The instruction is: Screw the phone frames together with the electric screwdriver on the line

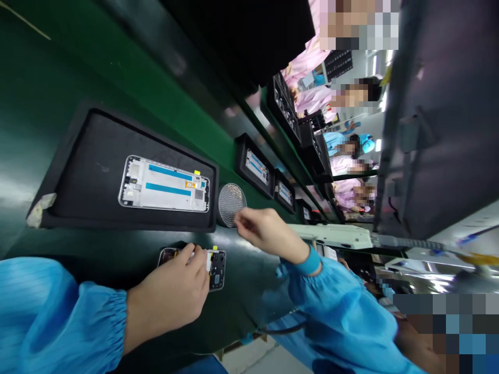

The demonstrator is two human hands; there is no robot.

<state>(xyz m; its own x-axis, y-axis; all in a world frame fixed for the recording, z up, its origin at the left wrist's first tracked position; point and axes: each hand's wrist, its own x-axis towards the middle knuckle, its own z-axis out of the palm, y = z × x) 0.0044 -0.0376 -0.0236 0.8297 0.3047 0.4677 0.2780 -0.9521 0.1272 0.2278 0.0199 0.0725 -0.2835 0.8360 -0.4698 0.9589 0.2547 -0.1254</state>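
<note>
My left hand [171, 293] lies over a phone frame [217, 267] on the green conveyor belt [78, 62], its fingers curled down on the frame's edge. My right hand [265, 231] hovers next to a small round mesh dish [231, 204], fingers pinched together; what they pinch is too small to make out. Both arms wear blue sleeves. Just beyond my hands a black tray [86, 156] carries another phone frame [163, 185] with two blue strips and a yellow tab.
More black trays with phone frames [255, 166] run down the belt to the right. Other people in pink and blue coats [312, 98] work farther along. A white tool [335, 236] and metal fixtures [424, 259] lie at right.
</note>
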